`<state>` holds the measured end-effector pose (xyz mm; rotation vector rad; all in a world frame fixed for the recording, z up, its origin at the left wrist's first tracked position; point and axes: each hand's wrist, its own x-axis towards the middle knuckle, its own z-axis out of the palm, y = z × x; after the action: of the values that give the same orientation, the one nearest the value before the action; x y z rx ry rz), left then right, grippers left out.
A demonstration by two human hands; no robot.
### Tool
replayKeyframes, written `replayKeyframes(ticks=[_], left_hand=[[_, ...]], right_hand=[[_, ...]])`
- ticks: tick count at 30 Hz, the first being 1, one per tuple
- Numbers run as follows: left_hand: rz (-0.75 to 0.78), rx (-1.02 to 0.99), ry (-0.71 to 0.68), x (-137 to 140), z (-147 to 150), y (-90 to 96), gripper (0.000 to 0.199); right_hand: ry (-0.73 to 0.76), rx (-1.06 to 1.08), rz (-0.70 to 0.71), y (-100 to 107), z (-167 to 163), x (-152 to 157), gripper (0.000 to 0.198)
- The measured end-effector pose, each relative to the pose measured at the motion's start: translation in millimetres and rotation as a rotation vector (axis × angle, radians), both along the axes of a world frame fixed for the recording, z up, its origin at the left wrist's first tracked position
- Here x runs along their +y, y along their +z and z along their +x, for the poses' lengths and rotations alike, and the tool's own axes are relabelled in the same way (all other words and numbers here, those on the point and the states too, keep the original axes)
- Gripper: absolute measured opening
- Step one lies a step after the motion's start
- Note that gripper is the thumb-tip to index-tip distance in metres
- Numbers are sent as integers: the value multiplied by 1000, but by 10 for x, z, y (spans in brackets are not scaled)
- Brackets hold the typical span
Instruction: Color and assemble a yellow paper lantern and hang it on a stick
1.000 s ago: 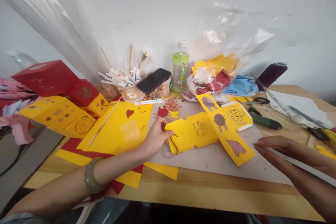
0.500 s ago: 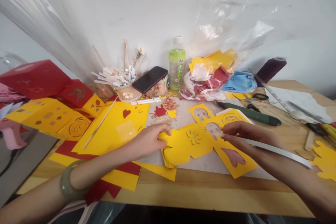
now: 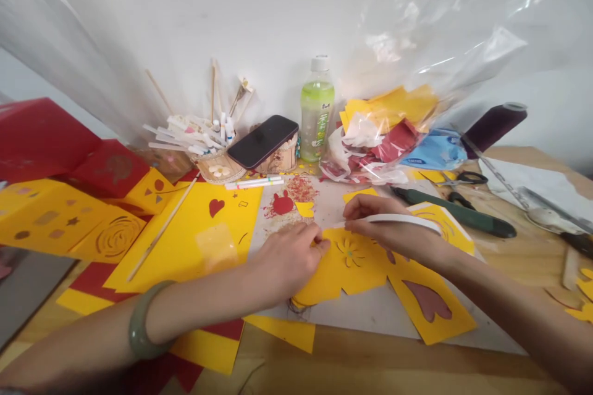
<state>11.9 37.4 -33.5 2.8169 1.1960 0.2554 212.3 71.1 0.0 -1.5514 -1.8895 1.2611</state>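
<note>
A yellow cut-out card [image 3: 364, 274] with a flower shape and a heart-shaped hole lies partly folded in front of me. My left hand [image 3: 294, 259], a green bangle on its wrist, pinches the card's left part; its fingertips are partly hidden. Between the fingers of my right hand [image 3: 393, 228] is a thin white strip [image 3: 412, 221], curving back over the hand. The strip's front end is close to the card's upper edge, near my left fingers. I cannot tell whether it touches the card.
Yellow sheets [image 3: 185, 234] and red and yellow boxes [image 3: 111, 166] lie left. Behind are markers [image 3: 254, 182], a phone [image 3: 264, 141], a green drink bottle [image 3: 317, 114] and a plastic bag of scraps [image 3: 384, 129]. A dark green tool [image 3: 477, 213] and scissors [image 3: 467, 178] lie right.
My right hand has moved left with the white strip, closer to my left hand. My left hand has shifted slightly right along the card. The view has shifted a little.
</note>
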Motion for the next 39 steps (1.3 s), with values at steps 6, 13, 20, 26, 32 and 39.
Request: replayKeyframes(ticks=[6, 13, 20, 26, 32, 39], left_hand=[[-37, -49, -20, 54, -9, -41, 24], [67, -96, -105, 105, -94, -65, 20], [-102, -186, -52, 169, -124, 6, 26], [88, -158, -134, 169, -152, -57, 21], [231, -169, -167, 165, -156, -119, 20], [239, -177, -160, 169, -150, -118, 16]], right_hand=[[77, -72, 49, -25, -103, 95, 5], [59, -108, 37, -70, -141, 52, 6], [73, -198, 61, -40, -209, -5, 9], [74, -305, 68, -16, -251, -26, 10], [60, -388, 93, 25, -261, -30, 8], [47, -383, 91, -36, -216, -40, 8]])
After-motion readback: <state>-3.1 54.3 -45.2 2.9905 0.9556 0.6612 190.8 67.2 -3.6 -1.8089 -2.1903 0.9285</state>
